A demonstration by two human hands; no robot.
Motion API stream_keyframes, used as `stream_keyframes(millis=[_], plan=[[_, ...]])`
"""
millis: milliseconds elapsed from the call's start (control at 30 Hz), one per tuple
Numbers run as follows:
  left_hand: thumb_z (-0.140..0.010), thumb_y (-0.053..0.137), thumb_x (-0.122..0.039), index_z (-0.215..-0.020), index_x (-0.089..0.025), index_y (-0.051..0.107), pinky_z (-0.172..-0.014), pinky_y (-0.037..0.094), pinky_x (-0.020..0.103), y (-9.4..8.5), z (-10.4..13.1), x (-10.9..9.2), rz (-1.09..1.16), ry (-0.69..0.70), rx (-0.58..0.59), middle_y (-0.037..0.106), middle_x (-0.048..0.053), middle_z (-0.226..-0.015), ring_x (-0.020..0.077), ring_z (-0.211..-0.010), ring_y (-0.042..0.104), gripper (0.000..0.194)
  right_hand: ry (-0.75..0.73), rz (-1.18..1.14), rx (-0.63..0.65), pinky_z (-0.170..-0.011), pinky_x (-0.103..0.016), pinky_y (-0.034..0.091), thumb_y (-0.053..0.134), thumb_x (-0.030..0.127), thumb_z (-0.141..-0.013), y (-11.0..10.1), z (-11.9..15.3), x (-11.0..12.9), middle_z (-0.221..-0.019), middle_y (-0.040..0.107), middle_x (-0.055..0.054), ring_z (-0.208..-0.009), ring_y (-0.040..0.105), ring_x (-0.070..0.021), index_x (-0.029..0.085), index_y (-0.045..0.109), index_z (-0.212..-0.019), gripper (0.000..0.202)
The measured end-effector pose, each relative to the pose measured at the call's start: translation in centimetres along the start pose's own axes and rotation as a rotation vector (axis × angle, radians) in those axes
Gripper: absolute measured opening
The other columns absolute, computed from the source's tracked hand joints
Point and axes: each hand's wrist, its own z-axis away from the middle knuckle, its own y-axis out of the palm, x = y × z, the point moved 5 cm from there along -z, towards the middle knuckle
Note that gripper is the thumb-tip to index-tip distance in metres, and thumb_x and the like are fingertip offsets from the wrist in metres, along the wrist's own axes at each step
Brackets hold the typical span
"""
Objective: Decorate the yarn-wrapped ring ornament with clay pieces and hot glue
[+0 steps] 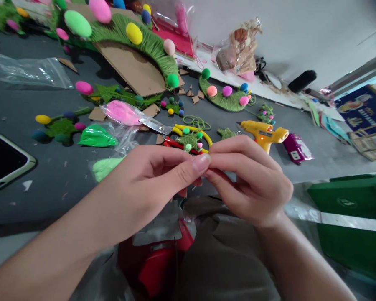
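Note:
My left hand [163, 175] and my right hand [250, 179] meet fingertip to fingertip above the table's front edge. Both are closed in a pinch, and whatever lies between the fingertips is hidden or too small to name. Just behind the fingers is a small green yarn-wrapped star [188, 141] with tiny coloured balls, lying by yellow-handled scissors [158, 124]. A yellow hot glue gun [263, 130] with a lit orange light rests beyond my right hand. Packets of bright green clay-like material [97, 136] and pink clay-like material [122, 113] lie beyond my left hand.
A large green yarn-wrapped crescent [150, 50] with coloured balls lies on cardboard at the back left. A smaller crescent [227, 100] sits behind the scissors. A phone or tablet [6, 161] is at the left, a purple packet [297, 148] right, and a green bin [347, 192] stands lower right.

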Motion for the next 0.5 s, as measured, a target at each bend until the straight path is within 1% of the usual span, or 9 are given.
stream_keyframes(millis=[67, 100, 167, 233, 333, 433, 500], plan=[[-0.095, 0.074, -0.042, -0.08, -0.025, 0.082, -0.05, 0.039, 0.019, 0.3, -0.1, 0.4, 0.114, -0.055, 0.06, 0.063, -0.002, -0.067, 0.0104, -0.061, 0.052, 0.025, -0.002, -0.005, -0.021, -0.076, -0.035, 0.065, 0.076, 0.018, -0.094, -0.2, 0.1, 0.0, -0.095, 0.075, -0.006, -0.083, 0.071, -0.0185, 0.024, 0.08, -0.099, 0.009], [-0.095, 0.076, -0.04, -0.08, -0.026, 0.082, -0.051, 0.039, 0.019, 0.4, -0.2, 0.6, 0.166, -0.07, 0.07, 0.063, -0.002, -0.068, 0.0101, -0.062, 0.051, 0.021, -0.002, -0.004, -0.029, -0.075, -0.034, 0.064, 0.077, 0.018, -0.094, -0.3, 0.1, 0.0, -0.095, 0.075, -0.005, -0.082, 0.07, -0.018, 0.025, 0.08, -0.099, 0.009], [-0.092, 0.079, -0.036, -0.082, -0.028, 0.084, -0.052, 0.041, 0.019, 0.1, -0.4, 0.8, 0.206, -0.063, 0.035, 0.066, -0.002, -0.07, 0.0101, -0.062, 0.052, 0.014, -0.001, -0.001, -0.057, -0.072, -0.034, 0.063, 0.079, 0.02, -0.093, -0.5, 0.1, -0.1, -0.092, 0.073, -0.004, -0.079, 0.068, -0.0171, 0.027, 0.082, -0.101, 0.011], [-0.09, 0.082, -0.035, -0.084, -0.028, 0.084, -0.052, 0.043, 0.019, -0.2, -0.5, 1.1, 0.196, -0.047, -0.014, 0.07, -0.002, -0.072, 0.0106, -0.061, 0.053, 0.01, 0.008, 0.003, -0.082, -0.069, -0.034, 0.062, 0.079, 0.022, -0.093, -0.6, 0.2, -0.3, -0.09, 0.071, -0.003, -0.076, 0.066, -0.0166, 0.03, 0.084, -0.104, 0.014], [-0.09, 0.082, -0.036, -0.085, -0.027, 0.083, -0.051, 0.043, 0.02, -0.7, -0.4, 1.2, 0.147, -0.025, -0.064, 0.069, -0.002, -0.071, 0.0113, -0.061, 0.054, 0.011, 0.017, -0.011, -0.106, -0.069, -0.033, 0.062, 0.082, 0.024, -0.091, -0.6, 0.3, -0.7, -0.089, 0.071, -0.003, -0.076, 0.065, -0.016, 0.03, 0.085, -0.106, 0.017], [-0.094, 0.079, -0.04, -0.09, -0.027, 0.083, -0.053, 0.044, 0.018, -0.9, -0.2, 1.2, 0.133, -0.016, -0.057, 0.068, -0.003, -0.073, 0.0103, -0.063, 0.054, 0.013, 0.046, -0.033, -0.149, -0.07, -0.032, 0.061, 0.084, 0.024, -0.089, -0.7, 0.3, -1.3, -0.091, 0.072, -0.004, -0.079, 0.066, -0.0151, 0.027, 0.085, -0.104, 0.015], [-0.096, 0.077, -0.042, -0.092, -0.027, 0.082, -0.053, 0.044, 0.017, -0.8, -0.2, 1.2, 0.152, -0.032, -0.046, 0.069, -0.004, -0.074, 0.009, -0.063, 0.055, 0.017, 0.076, -0.038, -0.179, -0.07, -0.031, 0.061, 0.084, 0.024, -0.09, -0.7, 0.3, -1.8, -0.092, 0.073, -0.004, -0.079, 0.066, -0.0149, 0.028, 0.086, -0.102, 0.013]])
